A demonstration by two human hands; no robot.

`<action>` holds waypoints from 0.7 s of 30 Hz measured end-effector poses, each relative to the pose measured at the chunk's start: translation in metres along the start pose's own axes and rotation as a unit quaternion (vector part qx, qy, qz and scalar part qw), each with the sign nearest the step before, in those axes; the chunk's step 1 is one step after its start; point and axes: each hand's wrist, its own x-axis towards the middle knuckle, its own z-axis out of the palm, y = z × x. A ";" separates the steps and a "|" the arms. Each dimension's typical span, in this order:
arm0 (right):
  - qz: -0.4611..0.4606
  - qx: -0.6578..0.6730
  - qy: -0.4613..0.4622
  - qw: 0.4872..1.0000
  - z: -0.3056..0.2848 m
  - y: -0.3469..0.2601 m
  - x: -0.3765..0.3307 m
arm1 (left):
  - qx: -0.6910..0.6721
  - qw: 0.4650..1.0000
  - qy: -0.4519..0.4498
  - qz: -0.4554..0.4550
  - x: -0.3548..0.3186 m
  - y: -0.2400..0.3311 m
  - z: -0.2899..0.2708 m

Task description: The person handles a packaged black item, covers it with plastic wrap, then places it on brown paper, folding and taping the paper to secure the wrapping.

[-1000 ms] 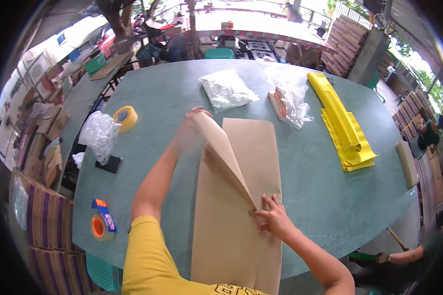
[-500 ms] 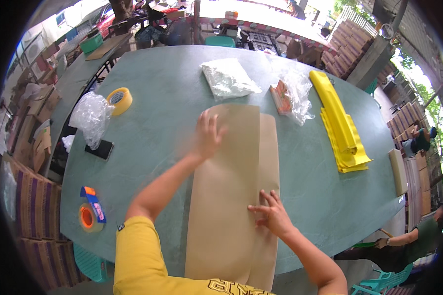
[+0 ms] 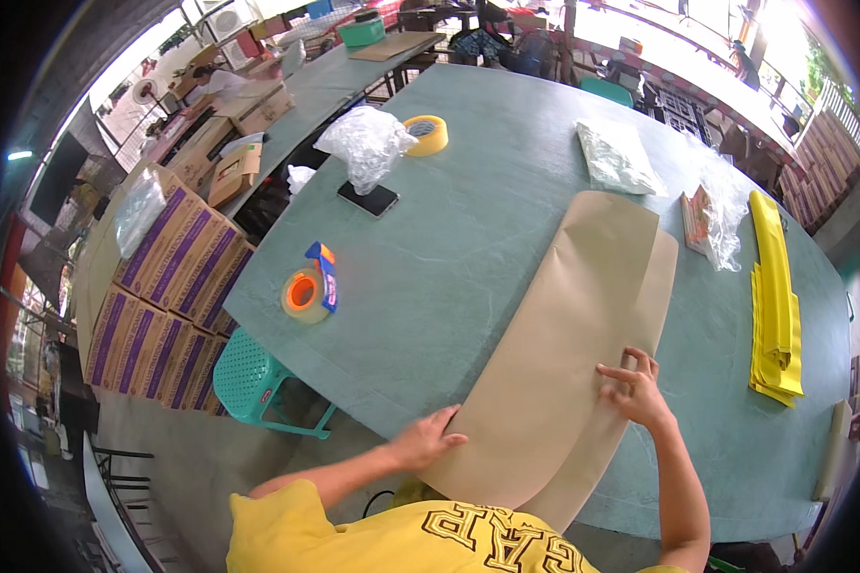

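A long folded sheet of brown paper (image 3: 535, 382) lies slantwise on the green table, with one layer overlapping another along its right side. Its near end reaches over the table edge by my yellow shirt. My left hand (image 3: 425, 442) is at the sheet's left edge near that end, thumb on top and the other fingers partly hidden at the edge. On the overlapping layers at the right, my right hand (image 3: 635, 390) rests with its fingers spread, fingertips touching the paper.
At left on the table (image 3: 401, 315) are a tape roll in a dispenser (image 3: 308, 286), a phone (image 3: 368, 199), a clear plastic bag (image 3: 363, 143) and yellow tape (image 3: 427, 136). White packet (image 3: 616, 158), orange box (image 3: 698, 218) and folded yellow material (image 3: 774, 306) lie beyond. A green stool (image 3: 248, 377) stands by cartons (image 3: 177, 286).
My left hand has come down from the sheet's far end to its near left edge. My right hand stays on the overlap. The view has turned left, showing more cartons and the stool.
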 end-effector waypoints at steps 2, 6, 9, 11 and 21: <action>0.017 -0.013 -0.001 1.000 -0.001 0.006 0.004 | -0.157 0.987 -0.040 -0.009 0.006 -0.053 -0.031; 0.011 0.016 0.064 0.998 0.023 -0.012 0.008 | 0.220 0.855 0.453 -0.122 0.052 -0.186 -0.125; -0.023 -0.035 0.088 0.995 0.033 0.000 0.011 | 0.352 0.797 0.409 -0.272 0.061 -0.234 -0.163; -0.007 -0.029 0.105 0.994 0.026 0.015 0.001 | 0.363 0.789 0.381 -0.319 0.090 -0.219 -0.156; 0.032 -0.047 0.091 0.994 0.028 0.003 -0.004 | -0.096 0.954 0.282 -0.026 0.208 -0.075 -0.138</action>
